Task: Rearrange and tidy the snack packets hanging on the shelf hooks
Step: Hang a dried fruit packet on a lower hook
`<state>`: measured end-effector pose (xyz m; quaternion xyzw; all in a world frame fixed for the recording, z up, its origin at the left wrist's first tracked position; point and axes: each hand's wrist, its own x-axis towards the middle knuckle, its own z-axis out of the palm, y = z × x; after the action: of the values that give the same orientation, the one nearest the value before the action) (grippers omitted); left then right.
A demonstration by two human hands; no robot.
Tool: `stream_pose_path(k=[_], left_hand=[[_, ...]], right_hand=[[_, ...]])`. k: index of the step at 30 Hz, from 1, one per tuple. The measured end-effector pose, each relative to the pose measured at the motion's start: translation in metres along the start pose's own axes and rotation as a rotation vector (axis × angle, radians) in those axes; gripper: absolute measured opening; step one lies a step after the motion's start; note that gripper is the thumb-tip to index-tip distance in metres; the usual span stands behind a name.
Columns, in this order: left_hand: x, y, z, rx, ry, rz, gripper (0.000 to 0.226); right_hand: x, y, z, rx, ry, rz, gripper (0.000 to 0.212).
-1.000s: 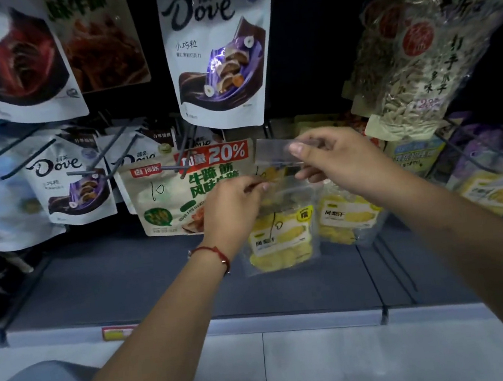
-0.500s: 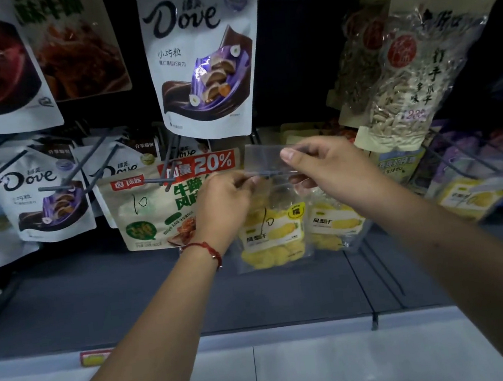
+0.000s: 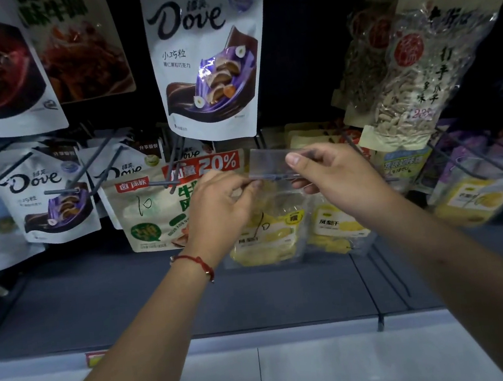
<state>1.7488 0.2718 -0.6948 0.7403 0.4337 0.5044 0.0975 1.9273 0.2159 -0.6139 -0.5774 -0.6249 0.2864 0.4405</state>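
Head view, looking down at a shop shelf point(image 3: 255, 287) of hanging snack packets; left hand point(image 3: 217, 208) with a red string bracelet point(image 3: 194, 261) on the wrist, fingers curled, grip pinching the clear top edge of a yellow dried-fruit packet point(image 3: 267, 232) at centre; right hand point(image 3: 332, 170) just beside it, thumb and fingers pinching a clear plastic tag point(image 3: 267, 162) right above that packet, seemingly at the tip of a hook; second yellow packet point(image 3: 336, 227) hanging just right of the first, partly behind the right forearm; green-and-white packet point(image 3: 152, 211) marked 20% in red just left of the left hand, on its own hook point(image 3: 161, 183); two small Dove pouches point(image 3: 50, 197) further left on grey hooks; large Dove pouch point(image 3: 207, 57) hanging above centre; clear bag of seeds point(image 3: 419, 77) upper right; more yellow and purple packets point(image 3: 476, 196) at far right, blurred; grey shelf below the packets, pale floor point(image 3: 327, 369) in the foreground
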Motion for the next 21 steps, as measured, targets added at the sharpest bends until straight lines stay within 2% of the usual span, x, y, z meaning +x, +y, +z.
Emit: stream_pose_path(k=[4, 9, 13, 17, 19, 21], left_hand=[[0.004, 0.008, 0.011, -0.155, -0.024, -0.192, 0.01], [0.009, 0.017, 0.014, -0.327, -0.123, -0.357, 0.014], [0.012, 0.009, 0.011, -0.325, -0.143, -0.501, 0.016], [0.011, 0.012, 0.016, -0.041, -0.028, -0.378, 0.011], [0.008, 0.01, 0.018, 0.092, 0.042, -0.242, 0.016], [0.003, 0.002, 0.02, 0.154, 0.064, -0.14, 0.027]], right_hand=[[0.0, -0.001, 0.002, 0.032, 0.012, 0.021, 0.012], [-0.002, -0.002, 0.002, 0.018, 0.007, 0.031, 0.012], [-0.008, -0.002, 0.0, -0.012, -0.009, 0.031, 0.013], [-0.015, -0.001, 0.001, -0.051, -0.003, -0.004, 0.015], [-0.019, 0.001, 0.0, -0.089, -0.003, -0.028, 0.012], [-0.025, 0.005, -0.002, -0.111, -0.01, -0.056, 0.022]])
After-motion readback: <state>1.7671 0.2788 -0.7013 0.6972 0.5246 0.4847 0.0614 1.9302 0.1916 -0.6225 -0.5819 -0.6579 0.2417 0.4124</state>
